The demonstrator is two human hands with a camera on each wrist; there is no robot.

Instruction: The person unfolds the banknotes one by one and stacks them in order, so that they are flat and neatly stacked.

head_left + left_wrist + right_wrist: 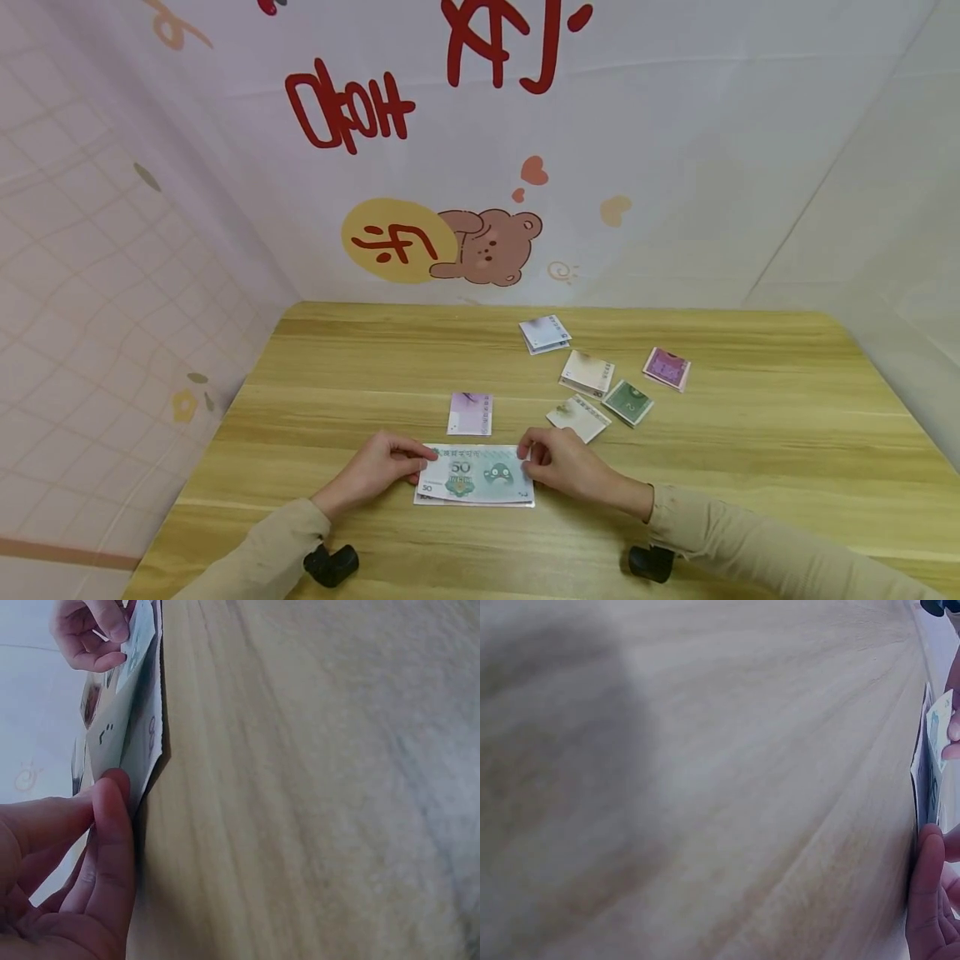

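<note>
Looking down at the wooden table [337, 392], we see a paper note printed with 50 [474, 477], which lies near the front, face up, between our two hands. Our left hand [372, 468] pinches its left end near the upper corner with thumb and finger, so these fingers are closed together. Our right hand [570, 465] has the fingers bent and pinches the right end of the same note, also close to its upper corner. Below it we find a second note [148, 739], and its edge comes out a little along the bottom side. In the left wrist view, a narrow gap stands between the two papers; we cannot tell whether the fingers hold the lower paper too.

Just behind, a short purple and white note [471, 414] lies flat. Beyond our right hand, we count five more folded notes: a pale one [581, 419] just beside the hand, a green one [628, 403], a beige one [587, 372], a magenta one [667, 367] furthest to the right, and a bluish one [545, 333] furthest back. Behind the table hangs a white cloth [690, 167] with a printed bear [495, 250].
</note>
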